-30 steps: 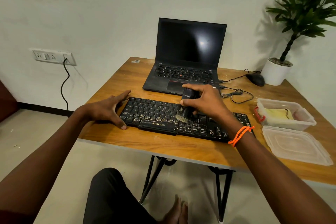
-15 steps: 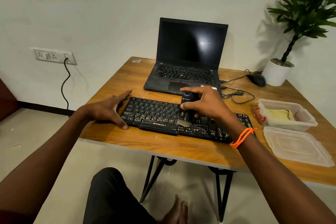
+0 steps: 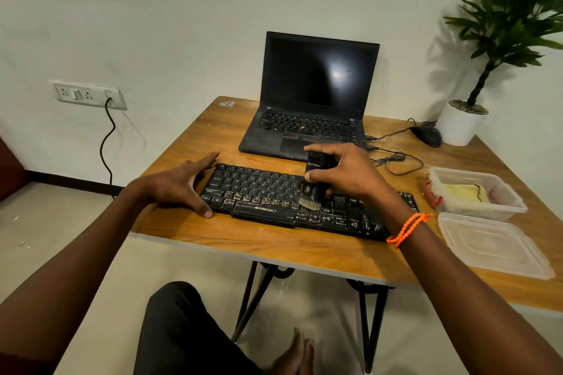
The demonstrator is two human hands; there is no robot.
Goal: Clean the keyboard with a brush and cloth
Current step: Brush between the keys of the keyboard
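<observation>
Centrally, on a wooden table, lies a black keyboard. Its left end is steadied by the left hand, fingers spread flat. Fingers of the right hand grip a black brush, bristles touching the keys mid-keyboard.

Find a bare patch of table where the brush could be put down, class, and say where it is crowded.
Bare wood: left of the laptop, behind the keyboard's left end; also along the near edge of the table. Crowded: right side, with cables, container and lid.
</observation>
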